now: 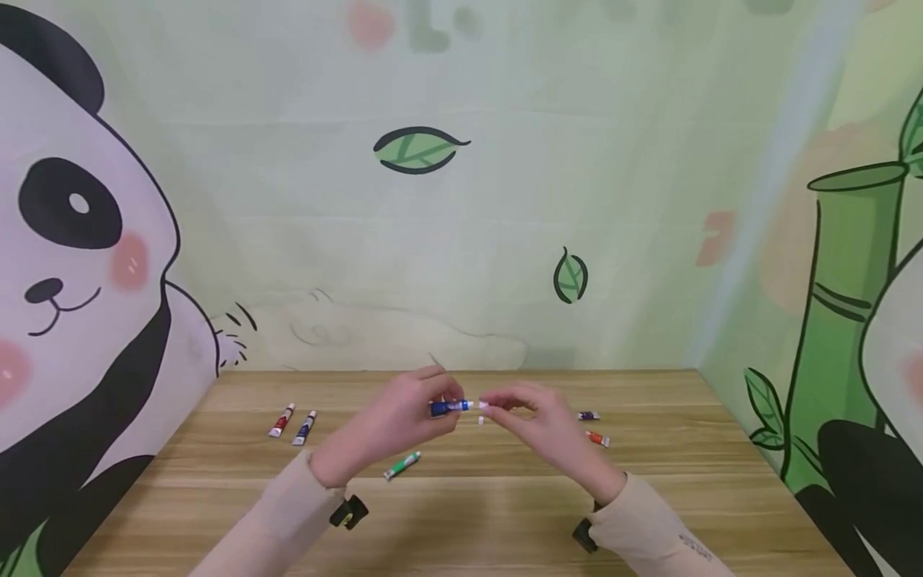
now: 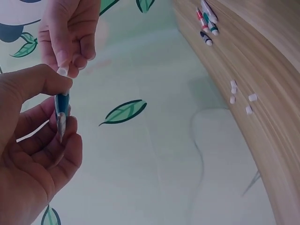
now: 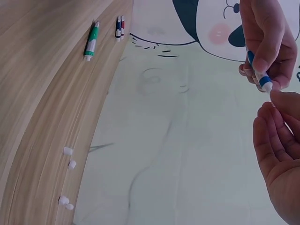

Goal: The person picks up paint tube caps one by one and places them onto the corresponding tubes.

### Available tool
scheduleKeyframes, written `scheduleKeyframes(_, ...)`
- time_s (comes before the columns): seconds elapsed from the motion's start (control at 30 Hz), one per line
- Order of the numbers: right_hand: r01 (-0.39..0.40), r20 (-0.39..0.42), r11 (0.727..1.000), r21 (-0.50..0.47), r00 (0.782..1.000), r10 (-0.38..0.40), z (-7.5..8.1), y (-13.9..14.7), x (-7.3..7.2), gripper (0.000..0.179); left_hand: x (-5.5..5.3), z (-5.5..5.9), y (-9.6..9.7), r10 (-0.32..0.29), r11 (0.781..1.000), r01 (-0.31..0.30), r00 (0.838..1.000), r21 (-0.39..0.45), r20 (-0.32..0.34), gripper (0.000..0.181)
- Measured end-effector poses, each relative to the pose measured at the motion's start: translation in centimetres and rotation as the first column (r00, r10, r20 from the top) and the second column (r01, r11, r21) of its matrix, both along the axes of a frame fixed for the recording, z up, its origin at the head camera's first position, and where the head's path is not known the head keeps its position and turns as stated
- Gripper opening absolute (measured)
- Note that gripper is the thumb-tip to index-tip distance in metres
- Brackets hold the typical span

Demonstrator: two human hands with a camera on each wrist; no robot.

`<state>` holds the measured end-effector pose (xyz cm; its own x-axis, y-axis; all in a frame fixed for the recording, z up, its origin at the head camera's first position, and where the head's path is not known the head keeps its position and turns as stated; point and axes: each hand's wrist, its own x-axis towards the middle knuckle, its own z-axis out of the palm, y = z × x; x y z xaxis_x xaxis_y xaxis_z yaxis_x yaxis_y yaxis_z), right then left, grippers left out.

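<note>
Both hands are raised above the wooden table. My left hand [image 1: 400, 417] grips a small blue paint tube [image 1: 449, 408], its white-tipped end pointing to the right. Facing it, my right hand [image 1: 534, 417] pinches a white cap [image 1: 484, 405] between thumb and fingertips. The left wrist view shows the tube [image 2: 61, 108] under the left thumb, with the cap [image 2: 62, 71] close at its end. In the right wrist view the tube's nozzle [image 3: 267, 87] sits right by the right fingertips, which hide most of the cap.
On the table [image 1: 461, 521], a green tube [image 1: 402, 466] lies near the left forearm. A red tube [image 1: 282, 420] and a dark blue tube [image 1: 304, 428] lie farther left. Rightward are a purple tube [image 1: 588, 416] and an orange-red tube [image 1: 598, 438]. Several loose white caps [image 3: 68, 151] lie toward the back.
</note>
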<state>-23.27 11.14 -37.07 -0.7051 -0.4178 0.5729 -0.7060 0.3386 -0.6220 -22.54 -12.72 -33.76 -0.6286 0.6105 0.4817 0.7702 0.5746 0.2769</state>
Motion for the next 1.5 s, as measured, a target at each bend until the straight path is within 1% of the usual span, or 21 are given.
scheduleKeyframes(0.13, -0.011, 0.005, 1.0, -0.022, 1.0, 0.011, 0.2, -0.14, 0.14, 0.015, 0.11, 0.02, 0.22, -0.034, 0.998, 0.034, 0.999, 0.054, 0.012, 0.017)
scheduleKeyframes(0.27, -0.013, 0.019, 0.999, -0.033, 1.0, 0.014, 0.51, -0.09, 0.2, 0.015, 0.13, 0.02, 0.31, -0.053, 0.993, 0.049, 0.998, 0.111, 0.031, 0.016)
scheduleKeyframes(0.4, -0.04, 0.007, 0.998, -0.04, 0.999, 0.04, 0.84, -0.05, 0.13, 0.016, 0.17, 0.11, 0.34, -0.061, 0.988, 0.053, 0.997, 0.145, 0.048, 0.016)
scheduleKeyframes(0.57, -0.061, -0.01, 0.998, -0.027, 0.998, 0.061, 0.82, -0.02, 0.25, 0.013, 0.37, 0.06, 0.51, -0.042, 0.992, 0.036, 0.998, 0.119, 0.05, 0.016)
scheduleKeyframes(0.83, -0.058, -0.001, 0.998, -0.013, 0.998, 0.058, 0.66, -0.08, 0.55, 0.013, 0.69, -0.01, 0.7, -0.037, 0.996, 0.037, 0.999, 0.076, 0.002, 0.018)
scheduleKeyframes(0.9, -0.05, 0.018, 0.999, -0.011, 0.999, 0.05, 0.69, -0.09, 0.55, 0.013, 0.71, 0.03, 0.72, -0.035, 0.997, 0.035, 0.999, 0.07, -0.002, 0.018)
scheduleKeyframes(1.0, -0.045, 0.08, 0.999, -0.023, 0.996, 0.046, 0.7, -0.11, 0.51, 0.014, 0.71, 0.08, 0.71, -0.037, 0.997, 0.036, 0.999, 0.075, 0.0, 0.017)
scheduleKeyframes(1.13, -0.043, 0.2, 0.997, -0.062, 0.978, 0.055, 0.57, -0.13, 0.53, 0.017, 0.73, 0.13, 0.66, -0.047, 0.994, 0.046, 0.999, 0.098, 0.007, 0.015)
scheduleKeyframes(1.23, -0.03, 0.259, 0.996, -0.083, 0.965, 0.05, 0.46, -0.18, 0.64, 0.02, 0.77, 0.18, 0.61, -0.06, 0.991, 0.058, 0.998, 0.12, 0.011, 0.015)
scheduleKeyframes(1.37, 0.001, 0.287, 0.996, -0.085, 0.958, 0.023, 0.42, -0.28, 0.71, 0.023, 0.77, 0.28, 0.49, -0.069, 0.987, 0.064, 0.997, 0.145, 0.029, 0.015)
scheduleKeyframes(1.5, 0.007, 0.268, 0.997, -0.077, 0.963, 0.013, 0.49, -0.31, 0.74, 0.021, 0.72, 0.32, 0.35, -0.066, 0.986, 0.055, 0.996, 0.158, 0.064, 0.015)
